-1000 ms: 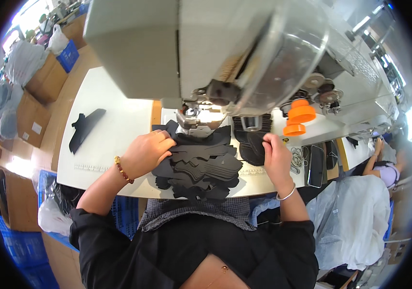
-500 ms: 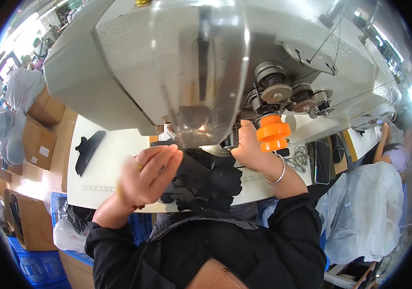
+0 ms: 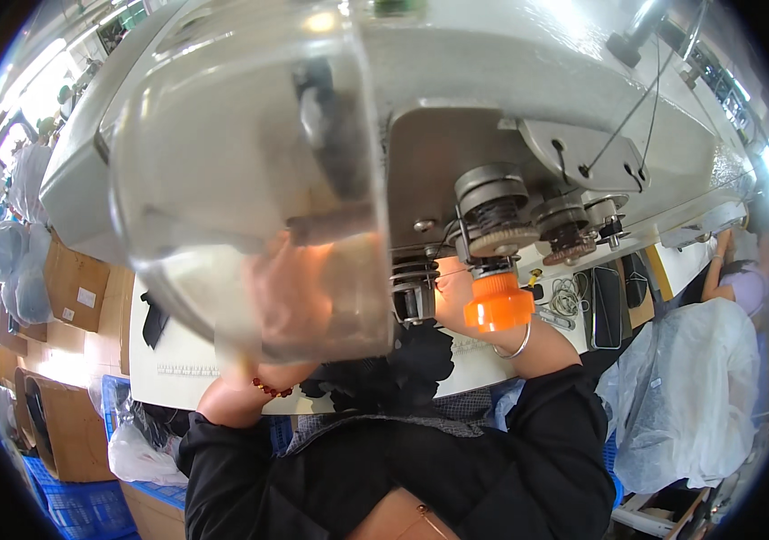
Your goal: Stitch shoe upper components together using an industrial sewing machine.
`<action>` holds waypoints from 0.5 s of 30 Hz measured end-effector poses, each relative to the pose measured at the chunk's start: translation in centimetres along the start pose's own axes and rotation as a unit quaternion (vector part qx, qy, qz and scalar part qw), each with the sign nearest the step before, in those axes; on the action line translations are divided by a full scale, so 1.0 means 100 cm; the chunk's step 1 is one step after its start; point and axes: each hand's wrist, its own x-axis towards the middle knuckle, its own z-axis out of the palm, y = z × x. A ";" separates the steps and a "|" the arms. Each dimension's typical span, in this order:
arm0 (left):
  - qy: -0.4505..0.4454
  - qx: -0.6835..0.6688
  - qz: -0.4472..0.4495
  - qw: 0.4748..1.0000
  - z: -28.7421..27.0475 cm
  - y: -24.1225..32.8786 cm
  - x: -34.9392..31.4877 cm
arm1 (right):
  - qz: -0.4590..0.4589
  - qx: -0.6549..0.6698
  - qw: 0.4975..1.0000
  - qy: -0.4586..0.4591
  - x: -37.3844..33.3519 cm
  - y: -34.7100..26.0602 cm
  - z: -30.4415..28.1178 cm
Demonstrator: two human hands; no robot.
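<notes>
A grey sewing machine fills the upper view. Its clear plastic guard hangs large in front. Behind the guard my left hand shows as a blurred shape near the needle area, its fingers too smeared to read. My right hand is at the other side of the needle area, partly covered by the orange knob and metal thread parts; its fingers are hidden. Black cut fabric pieces lie bunched on the white table between my forearms, draping toward its front edge. What either hand grips is hidden.
Another black piece lies at the table's left. A phone and coiled cord lie at right. Cardboard boxes and blue crates stand left. At right are a plastic-covered pile and another person.
My left hand has moved inward and up, behind the clear guard. The machine head and guard appear larger and shifted in view. My right hand stays near the needle area.
</notes>
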 end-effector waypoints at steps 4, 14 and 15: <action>0.042 -0.015 0.040 0.998 0.004 0.000 -0.001 | 0.055 0.011 0.998 -0.023 0.013 -0.014 -0.013; 0.073 0.027 0.070 0.994 0.010 0.002 0.005 | 0.114 0.135 0.984 0.026 0.033 -0.029 -0.049; 0.065 -0.011 0.060 0.996 0.008 0.004 0.005 | 0.112 0.136 0.984 0.025 0.033 -0.029 -0.049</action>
